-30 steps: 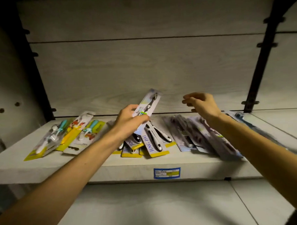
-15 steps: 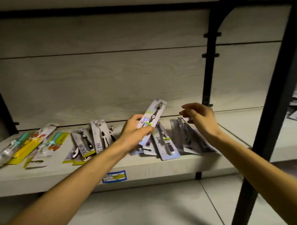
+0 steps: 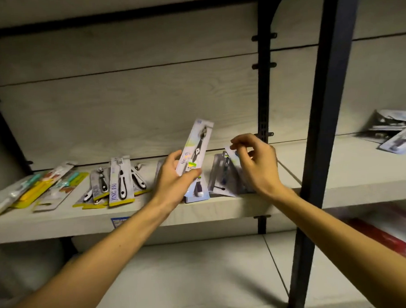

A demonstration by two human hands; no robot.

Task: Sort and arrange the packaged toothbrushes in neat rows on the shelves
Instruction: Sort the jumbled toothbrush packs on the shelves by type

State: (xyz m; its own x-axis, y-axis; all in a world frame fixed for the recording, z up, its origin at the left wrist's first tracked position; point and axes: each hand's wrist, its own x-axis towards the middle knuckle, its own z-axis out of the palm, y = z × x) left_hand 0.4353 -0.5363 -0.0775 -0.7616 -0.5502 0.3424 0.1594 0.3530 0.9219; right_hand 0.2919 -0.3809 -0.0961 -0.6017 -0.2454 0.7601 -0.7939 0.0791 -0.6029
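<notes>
Sorting toothbrush packs on the shelf (image 3: 223, 213), one in each hand

Left hand (image 3: 175, 180) grips a carded toothbrush pack (image 3: 196, 149) by its lower end, tilted up above the shelf; right hand (image 3: 256, 165) pinches the top corner of another pack (image 3: 231, 152) leaning in the pile. They look light, stiff and slick, so holding the card edges is probably best. Labels mostly blurry, and the right palm hides the pack's middle.

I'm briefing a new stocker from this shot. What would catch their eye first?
The left hand holds a white toothbrush pack tilted up above the shelf, mid-frame. Beside it, the right hand pinches another pack from the leaning stack. A black upright post crosses the right foreground.
</notes>
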